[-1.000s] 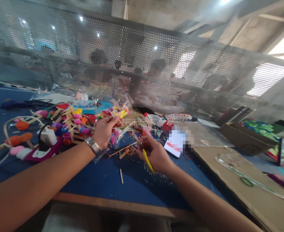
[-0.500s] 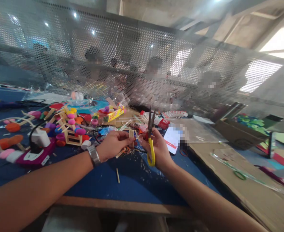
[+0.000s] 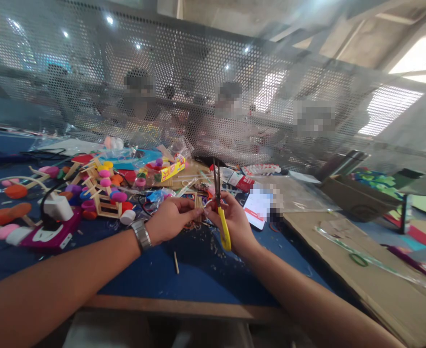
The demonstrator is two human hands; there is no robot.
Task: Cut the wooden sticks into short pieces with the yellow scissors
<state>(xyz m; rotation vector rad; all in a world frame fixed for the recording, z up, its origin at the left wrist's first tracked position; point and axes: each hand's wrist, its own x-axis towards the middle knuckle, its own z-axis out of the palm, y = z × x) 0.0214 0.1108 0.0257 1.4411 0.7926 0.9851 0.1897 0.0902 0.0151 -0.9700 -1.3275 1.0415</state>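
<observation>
Between the thumb and fingers of my left hand is a small bundle of wooden sticks, held upright above the table. My right hand has yellow-handled scissors hooked in it, their dark blades pointing up and away from the sticks. The right fingertips meet the bundle's right side in a pinch; whether they grip a stick I cannot make out. On the blue table below lies one loose short stick, with small scraps scattered near the hands.
To the left are a purple power strip with a white charger and stick-built pieces with colourful clay. A phone lies right of my hand. Cardboard covers the right side. A perforated metal screen stands behind; people sit beyond it.
My right hand has moved slightly left, closer to the left hand, and its fingertips now meet the stick bundle. The scissors have shifted left and stand more upright.
</observation>
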